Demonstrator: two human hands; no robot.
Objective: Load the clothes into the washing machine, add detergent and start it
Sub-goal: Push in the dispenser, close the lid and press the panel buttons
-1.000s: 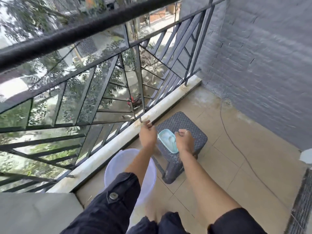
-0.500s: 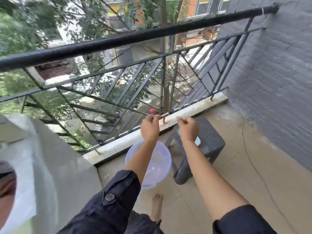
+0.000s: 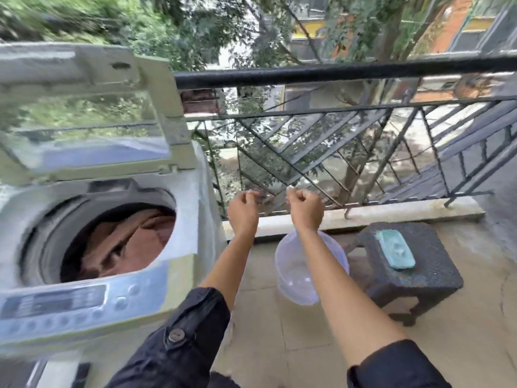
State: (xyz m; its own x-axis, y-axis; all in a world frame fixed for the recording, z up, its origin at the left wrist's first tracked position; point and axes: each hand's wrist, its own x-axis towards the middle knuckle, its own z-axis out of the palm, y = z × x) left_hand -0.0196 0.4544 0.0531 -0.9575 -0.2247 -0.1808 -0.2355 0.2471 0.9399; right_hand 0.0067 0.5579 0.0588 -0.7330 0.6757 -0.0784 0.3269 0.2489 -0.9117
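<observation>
Two hands: left hand (image 3: pixel 242 210) and right hand (image 3: pixel 305 208), mid-frame, fingers curled, both pinching a small blurred object (image 3: pixel 290 188).
Handling: probably a detergent sachet; light, thin, slippery; hold by the edges.
Load: clothes (image 3: pixel 126 242), soft, inside washing machine (image 3: pixel 184 219), left of frame.

**Open balcony, daylight**

Floor: beige square ceramic tiles (image 3: pixel 307 348) with thin grout lines.
Outer edge: a low whitish concrete kerb (image 3: pixel 397 212), stained in places. A black metal railing with a round top rail and diagonal bars (image 3: pixel 335 71) stands on it.
Furniture: one dark grey square plastic stool with a woven texture (image 3: pixel 439 278), on the tiles near the kerb.
Beyond the bars: green leafy trees (image 3: pixel 195 32) and an orange-walled building (image 3: pixel 436 26) at upper right.
Light: soft daylight, dappled outside. The view is blurred throughout.
</observation>
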